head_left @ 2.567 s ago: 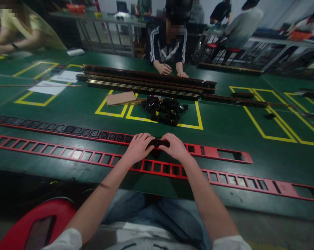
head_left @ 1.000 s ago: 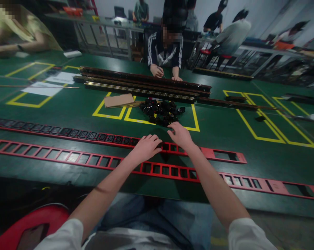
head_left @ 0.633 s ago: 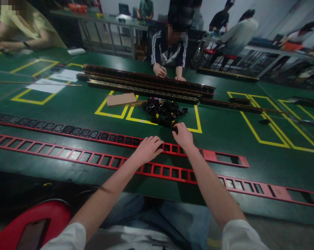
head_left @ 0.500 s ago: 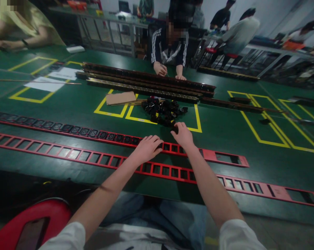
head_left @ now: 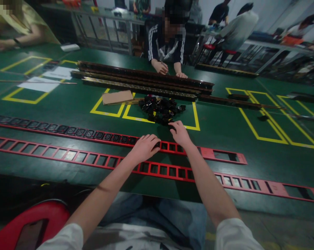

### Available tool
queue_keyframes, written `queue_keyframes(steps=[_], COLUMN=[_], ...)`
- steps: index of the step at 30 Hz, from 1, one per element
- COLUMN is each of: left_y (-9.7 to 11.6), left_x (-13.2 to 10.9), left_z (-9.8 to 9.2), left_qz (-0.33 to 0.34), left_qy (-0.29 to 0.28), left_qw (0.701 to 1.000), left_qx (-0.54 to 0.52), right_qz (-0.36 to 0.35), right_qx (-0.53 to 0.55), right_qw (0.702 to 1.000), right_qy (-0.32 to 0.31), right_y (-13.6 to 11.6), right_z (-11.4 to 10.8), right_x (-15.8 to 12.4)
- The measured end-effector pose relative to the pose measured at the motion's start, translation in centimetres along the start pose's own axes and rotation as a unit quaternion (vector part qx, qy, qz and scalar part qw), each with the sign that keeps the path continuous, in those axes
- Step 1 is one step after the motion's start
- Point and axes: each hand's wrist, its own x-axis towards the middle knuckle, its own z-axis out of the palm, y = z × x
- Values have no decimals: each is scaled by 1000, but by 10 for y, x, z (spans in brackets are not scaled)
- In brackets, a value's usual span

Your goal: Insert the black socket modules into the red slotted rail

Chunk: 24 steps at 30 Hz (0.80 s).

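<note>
My left hand (head_left: 146, 147) is closed over the upper red slotted strip (head_left: 206, 152), thumb and fingers on a black socket module at one of its slots. To its left, a row of black socket modules (head_left: 89, 134) fills the strip's slots. My right hand (head_left: 180, 133) is at the near edge of a heap of loose black socket modules (head_left: 160, 106), its thumb and fingertips closed on a dark piece, mostly hidden. A second red slotted strip (head_left: 273, 185), its slots showing no modules, lies nearer to me, beneath my forearms.
Behind the heap lie long dark metal rails (head_left: 146, 81) and a piece of brown cardboard (head_left: 117, 97). White papers (head_left: 38, 84) rest at left. Across the green table (head_left: 76, 180) a person in a striped jacket leans over the rails. A phone (head_left: 32, 234) lies on a red stool (head_left: 54, 211).
The whole view has shifted slightly. My right hand has drawn a little nearer the heap's edge, fingers closing on a dark piece; my left hand stays at the same slot.
</note>
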Motion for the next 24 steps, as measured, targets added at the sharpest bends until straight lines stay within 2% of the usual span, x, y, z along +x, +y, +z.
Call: queue_keyframes(steps=[5,11,15,19,24], left_y=[0,0,0,0,0], left_x=[0,0,0,0,-1], left_z=[-2,-2,-1,0,-1], left_qz=[5,1,4,4,3], left_qy=[-2,-3,-3,0,3], left_qw=[1000,1000,1000,1000,1000], left_qx=[-3,-1,-1,2,-3], right_qz=[-26,23,-15,-33,-22], right_qx=[56,141,185,180,141], right_qw=[998,989,982,982,989], right_qy=[18,30,35,35,35], right_y=[4,13,21,22,15], right_z=[0,4,8,6,-1], right_x=[2,5,7,6,3])
